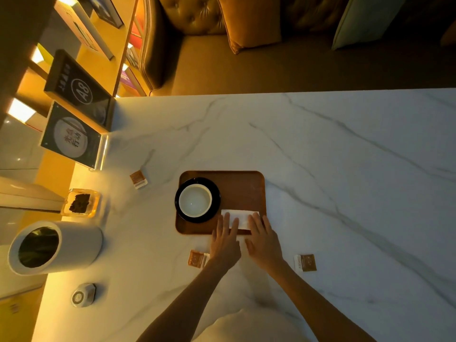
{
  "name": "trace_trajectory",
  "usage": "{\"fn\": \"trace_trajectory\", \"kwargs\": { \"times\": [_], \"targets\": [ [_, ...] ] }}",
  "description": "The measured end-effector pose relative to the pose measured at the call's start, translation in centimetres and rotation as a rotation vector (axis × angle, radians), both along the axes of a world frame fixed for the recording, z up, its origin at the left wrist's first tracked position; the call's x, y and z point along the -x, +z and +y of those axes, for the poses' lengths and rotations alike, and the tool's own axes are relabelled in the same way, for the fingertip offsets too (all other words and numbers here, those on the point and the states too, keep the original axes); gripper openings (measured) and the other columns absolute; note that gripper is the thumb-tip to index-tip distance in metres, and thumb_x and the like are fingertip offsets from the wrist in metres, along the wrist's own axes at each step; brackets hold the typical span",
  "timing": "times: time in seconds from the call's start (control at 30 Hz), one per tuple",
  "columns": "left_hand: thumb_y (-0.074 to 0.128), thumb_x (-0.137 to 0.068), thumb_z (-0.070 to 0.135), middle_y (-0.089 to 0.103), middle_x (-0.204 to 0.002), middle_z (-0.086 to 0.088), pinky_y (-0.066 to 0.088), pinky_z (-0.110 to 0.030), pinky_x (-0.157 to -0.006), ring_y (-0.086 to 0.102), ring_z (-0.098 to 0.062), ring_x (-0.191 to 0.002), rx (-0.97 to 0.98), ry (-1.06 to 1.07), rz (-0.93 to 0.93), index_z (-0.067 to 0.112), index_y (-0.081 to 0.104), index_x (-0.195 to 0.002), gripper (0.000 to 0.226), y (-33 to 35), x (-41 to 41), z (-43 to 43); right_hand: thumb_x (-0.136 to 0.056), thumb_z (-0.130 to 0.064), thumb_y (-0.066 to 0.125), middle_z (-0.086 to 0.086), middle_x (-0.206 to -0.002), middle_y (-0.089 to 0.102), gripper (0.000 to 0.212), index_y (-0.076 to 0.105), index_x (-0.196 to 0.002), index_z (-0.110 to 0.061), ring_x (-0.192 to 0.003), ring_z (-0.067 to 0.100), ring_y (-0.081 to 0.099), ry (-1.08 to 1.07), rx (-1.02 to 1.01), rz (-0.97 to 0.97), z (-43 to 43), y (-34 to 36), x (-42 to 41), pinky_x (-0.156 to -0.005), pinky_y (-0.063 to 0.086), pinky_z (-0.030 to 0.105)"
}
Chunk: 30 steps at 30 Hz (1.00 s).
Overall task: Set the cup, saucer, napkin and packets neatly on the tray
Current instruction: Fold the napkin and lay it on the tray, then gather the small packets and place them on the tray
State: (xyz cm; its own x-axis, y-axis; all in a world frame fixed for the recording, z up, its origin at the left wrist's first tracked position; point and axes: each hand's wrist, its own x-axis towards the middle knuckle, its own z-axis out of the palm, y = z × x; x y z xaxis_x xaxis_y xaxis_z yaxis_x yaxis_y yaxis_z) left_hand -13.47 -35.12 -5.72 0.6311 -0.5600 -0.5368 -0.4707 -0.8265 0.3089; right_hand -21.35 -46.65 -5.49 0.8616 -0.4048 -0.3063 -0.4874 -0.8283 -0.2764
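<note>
A brown tray (243, 188) lies on the white marble table. On its left half a white cup (195, 200) stands on a black saucer (216, 193). A folded white napkin (243, 217) lies across the tray's near right part. My left hand (225, 236) and my right hand (262, 238) rest flat on the napkin's near side, fingers spread. Three brown packets lie on the table: one (138, 179) far left of the tray, one (197, 258) beside my left wrist, one (306, 262) right of my right wrist.
At the left edge stand a white cylindrical container (74, 245), a glass ashtray-like dish (80, 202), a small round call button (83, 295) and two upright signs (71, 139). A sofa with cushions (249, 21) lies beyond the table's far edge.
</note>
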Motion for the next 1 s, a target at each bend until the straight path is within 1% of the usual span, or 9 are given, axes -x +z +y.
{"fn": "trace_trajectory", "kwargs": {
  "times": [0.07,0.13,0.3,0.4,0.5,0.57,0.63,0.8,1.0],
  "targets": [
    [0.046,-0.098,0.029,-0.021,-0.163,-0.006,-0.002,-0.047,-0.122,-0.02,-0.03,-0.149,-0.049,-0.047,0.021,0.027,-0.006,-0.155,0.077,-0.3,0.3,0.1,-0.095,-0.051,0.035,0.008,-0.16,0.02,0.068,0.021,-0.151,-0.015,-0.146,0.034,0.02,0.045,-0.018,0.153,-0.4,-0.1,0.2,-0.112,0.035,0.046],
    [0.048,-0.097,0.028,-0.022,-0.162,-0.007,-0.002,-0.047,-0.122,-0.022,-0.03,-0.149,-0.077,-0.078,0.035,0.027,-0.008,-0.155,0.081,-0.4,0.4,0.3,-0.096,-0.049,0.033,0.006,-0.162,0.004,0.071,0.005,-0.153,-0.017,-0.149,0.033,0.007,0.083,-0.022,0.248,-0.9,-0.3,0.5,-0.117,0.025,0.049],
    [0.046,-0.097,0.023,-0.02,-0.163,-0.005,0.0,-0.047,-0.123,-0.02,-0.029,-0.15,-0.068,-0.132,0.069,0.027,-0.004,-0.155,0.077,0.2,0.1,1.0,-0.098,-0.043,0.037,0.005,-0.162,-0.005,0.071,-0.001,-0.152,-0.018,-0.149,0.034,0.001,0.131,-0.035,0.313,-1.5,0.6,0.5,-0.119,0.017,0.053],
    [0.042,-0.1,0.025,-0.009,-0.165,-0.003,0.006,-0.044,-0.124,-0.013,-0.027,-0.152,-0.032,-0.124,0.089,0.025,0.006,-0.156,0.066,1.4,-0.6,2.3,-0.099,-0.041,0.035,0.006,-0.162,0.002,0.065,0.006,-0.152,-0.016,-0.149,0.032,0.006,0.145,-0.034,0.3,-1.7,1.4,0.1,-0.118,0.022,0.049],
    [0.039,-0.102,0.025,0.017,-0.164,-0.003,0.02,-0.04,-0.123,0.012,-0.024,-0.152,0.048,-0.023,0.109,0.023,0.022,-0.153,0.053,2.8,-1.3,4.6,-0.1,-0.035,0.038,0.009,-0.157,0.027,0.053,0.028,-0.148,-0.014,-0.144,0.028,0.027,0.04,-0.087,0.163,-1.3,2.5,-0.4,-0.114,0.033,0.039],
    [0.038,-0.103,0.026,0.036,-0.156,-0.001,0.03,-0.035,-0.118,0.033,-0.02,-0.144,0.104,0.082,0.082,0.022,0.035,-0.148,0.046,3.5,-1.9,6.9,-0.098,-0.031,0.045,0.01,-0.143,0.049,0.043,0.047,-0.137,-0.014,-0.131,0.025,0.047,-0.075,-0.149,0.029,-0.5,3.2,-0.6,-0.106,0.043,0.035],
    [0.038,-0.103,0.028,0.048,-0.147,0.0,0.038,-0.034,-0.111,0.047,-0.019,-0.134,0.122,0.191,0.068,0.022,0.044,-0.143,0.041,4.1,-2.8,9.6,-0.096,-0.03,0.051,0.007,-0.125,0.064,0.033,0.059,-0.123,-0.015,-0.115,0.022,0.059,-0.176,-0.199,-0.077,0.8,3.8,-0.8,-0.097,0.051,0.034],
    [0.039,-0.102,0.03,0.063,-0.126,0.002,0.049,-0.035,-0.095,0.061,-0.021,-0.115,0.128,0.365,0.011,0.025,0.057,-0.128,0.032,4.6,-5.9,17.1,-0.096,-0.031,0.052,0.0,-0.103,0.069,0.021,0.064,-0.107,-0.019,-0.094,0.015,0.065,-0.197,-0.302,-0.119,6.4,4.5,-3.1,-0.075,0.049,0.021],
    [0.043,-0.1,0.028,0.069,-0.114,0.001,0.052,-0.036,-0.086,0.065,-0.022,-0.102,0.114,0.492,0.012,0.024,0.063,-0.112,0.024,4.6,-12.7,23.3,-0.095,-0.03,0.053,-0.002,-0.092,0.069,0.017,0.064,-0.099,-0.019,-0.082,0.011,0.063,-0.188,-0.39,-0.164,14.4,5.3,-10.3,-0.071,0.054,0.029]
  ]
}}
